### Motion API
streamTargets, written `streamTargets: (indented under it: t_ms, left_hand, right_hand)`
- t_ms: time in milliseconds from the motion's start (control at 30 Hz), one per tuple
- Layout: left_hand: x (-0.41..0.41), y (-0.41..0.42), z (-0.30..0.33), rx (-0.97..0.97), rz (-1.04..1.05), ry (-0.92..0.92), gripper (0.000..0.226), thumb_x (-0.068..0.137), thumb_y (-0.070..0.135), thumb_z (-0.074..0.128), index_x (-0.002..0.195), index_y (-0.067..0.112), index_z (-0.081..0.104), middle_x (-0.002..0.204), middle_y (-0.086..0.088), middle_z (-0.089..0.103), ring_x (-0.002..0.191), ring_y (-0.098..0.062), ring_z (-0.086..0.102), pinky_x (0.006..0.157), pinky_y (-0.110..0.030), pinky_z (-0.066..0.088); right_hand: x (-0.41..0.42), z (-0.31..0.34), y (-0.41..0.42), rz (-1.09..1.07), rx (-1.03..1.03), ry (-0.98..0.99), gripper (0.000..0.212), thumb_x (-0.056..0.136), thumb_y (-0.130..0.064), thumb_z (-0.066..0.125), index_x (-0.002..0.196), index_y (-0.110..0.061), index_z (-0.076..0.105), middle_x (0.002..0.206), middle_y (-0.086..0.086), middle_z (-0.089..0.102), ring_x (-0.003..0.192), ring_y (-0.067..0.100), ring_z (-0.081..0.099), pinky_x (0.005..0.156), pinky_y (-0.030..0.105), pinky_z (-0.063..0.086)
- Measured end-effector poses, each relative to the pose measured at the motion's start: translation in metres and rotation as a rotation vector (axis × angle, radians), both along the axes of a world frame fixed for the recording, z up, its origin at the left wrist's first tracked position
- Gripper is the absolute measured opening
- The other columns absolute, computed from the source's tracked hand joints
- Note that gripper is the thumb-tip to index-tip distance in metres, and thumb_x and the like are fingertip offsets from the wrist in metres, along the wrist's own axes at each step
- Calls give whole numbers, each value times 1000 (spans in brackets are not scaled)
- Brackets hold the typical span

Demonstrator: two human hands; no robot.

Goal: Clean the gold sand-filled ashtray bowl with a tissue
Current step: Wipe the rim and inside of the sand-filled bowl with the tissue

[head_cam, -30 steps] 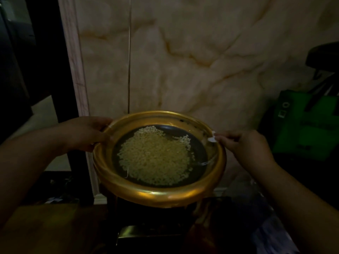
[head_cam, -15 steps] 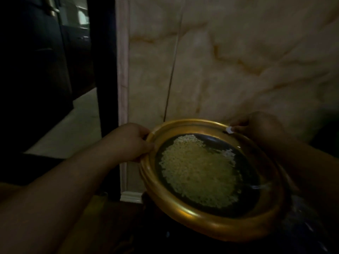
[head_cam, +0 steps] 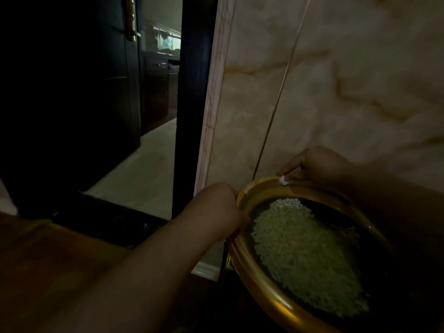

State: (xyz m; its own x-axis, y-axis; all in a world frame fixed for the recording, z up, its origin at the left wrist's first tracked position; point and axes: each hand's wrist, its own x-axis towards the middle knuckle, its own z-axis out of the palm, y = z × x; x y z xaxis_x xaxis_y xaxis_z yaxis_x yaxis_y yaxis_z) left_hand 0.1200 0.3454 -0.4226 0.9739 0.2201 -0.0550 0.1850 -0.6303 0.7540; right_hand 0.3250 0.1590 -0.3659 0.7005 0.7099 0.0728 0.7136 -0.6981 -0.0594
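Observation:
The gold ashtray bowl (head_cam: pixel 259 292) fills the lower right of the head view, tilted, with a dark inner pan and a heap of pale grains (head_cam: pixel 305 255) in it. My left hand (head_cam: pixel 216 212) grips the bowl's left rim. My right hand (head_cam: pixel 317 164) holds the far rim, and a small white bit of tissue (head_cam: pixel 284 180) shows pinched under its fingers against the rim. The bowl's right side runs into shadow.
A marble wall (head_cam: pixel 348 80) stands right behind the bowl. Left of it is a dark door frame (head_cam: pixel 192 92) opening onto a light floor (head_cam: pixel 144 176), with a dark door and brass handle (head_cam: pixel 131 20) beyond. A wooden surface (head_cam: pixel 48 260) lies at lower left.
The bowl and both hands have slid to the lower right of the view as my head turned left. The doorway has come into sight. Both hands keep their hold on the rim.

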Motion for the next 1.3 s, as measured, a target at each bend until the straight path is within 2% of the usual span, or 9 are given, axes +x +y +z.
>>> streamTargets:
  t_ms: [233, 367, 500, 633, 733, 933, 1067, 1167, 1300]
  left_hand:
    - [-2, -4, -3, 62, 20, -26, 19, 88, 22, 68, 100, 12, 79, 95, -12, 78, 86, -26, 75, 82, -44, 64]
    - [-1, -4, -3, 109, 15, -20, 17, 90, 19, 66, 99, 10, 77, 97, -13, 76, 88, -27, 74, 82, -44, 64]
    - [-1, -4, -2, 95, 7, -31, 18, 90, 21, 67, 95, 8, 77, 93, -15, 77, 85, -29, 75, 79, -45, 65]
    - [1, -2, -3, 57, 14, -20, 21, 89, 21, 69, 100, 5, 77, 96, -18, 77, 88, -33, 76, 80, -49, 64]
    - [2, -1, -4, 43, 4, -19, 20, 88, 20, 70, 101, 6, 77, 96, -18, 77, 88, -33, 76, 79, -50, 65]
    - [3, 1, -6, 19, -4, -47, 16, 86, 17, 70, 98, 8, 76, 93, -15, 77, 86, -31, 76, 79, -47, 65]
    - [4, 2, -6, 16, -8, -36, 17, 84, 17, 72, 96, 6, 77, 93, -19, 77, 85, -33, 76, 77, -50, 65]
    - [4, 2, -6, 16, -16, -37, 18, 86, 17, 72, 98, 5, 77, 95, -20, 77, 87, -34, 76, 79, -51, 64]
    - [4, 2, -5, 27, -4, -36, 19, 85, 15, 70, 98, 2, 77, 95, -22, 77, 86, -36, 76, 78, -52, 64]
  right_hand:
    - [0, 1, 11, 82, -3, 27, 20, 76, -44, 79, 95, -49, 75, 81, -35, 66, 77, -13, 62, 65, 11, 38]
    - [-11, -9, 28, 210, -3, -26, 25, 79, -47, 75, 104, -50, 72, 94, -32, 66, 76, -18, 55, 67, 13, 38]
    - [-27, -12, 43, 314, -23, -149, 26, 80, -45, 75, 104, -53, 71, 67, -40, 48, 72, -29, 47, 58, 7, 27]
    - [-45, -14, 55, 468, -115, -224, 30, 83, -48, 71, 113, -52, 69, 87, -22, 70, 77, -3, 56, 66, 22, 46]
    - [-49, -11, 56, 496, -163, -218, 37, 85, -50, 67, 122, -53, 63, 95, -12, 70, 88, 10, 57, 75, 31, 50]
    - [-47, -8, 49, 458, -220, -124, 45, 89, -40, 65, 132, -47, 57, 102, -7, 69, 89, 6, 60, 77, 28, 50]
    - [-45, -8, 50, 518, -251, -222, 44, 86, -43, 70, 129, -47, 60, 125, -9, 62, 94, 7, 60, 80, 24, 50]
    - [-46, -12, 49, 491, -246, -260, 45, 87, -42, 69, 130, -48, 58, 114, -3, 54, 81, 10, 54, 70, 27, 50]
    - [-49, -8, 50, 473, -257, -302, 40, 93, -37, 62, 131, -46, 58, 115, -6, 60, 95, 14, 62, 76, 29, 52]
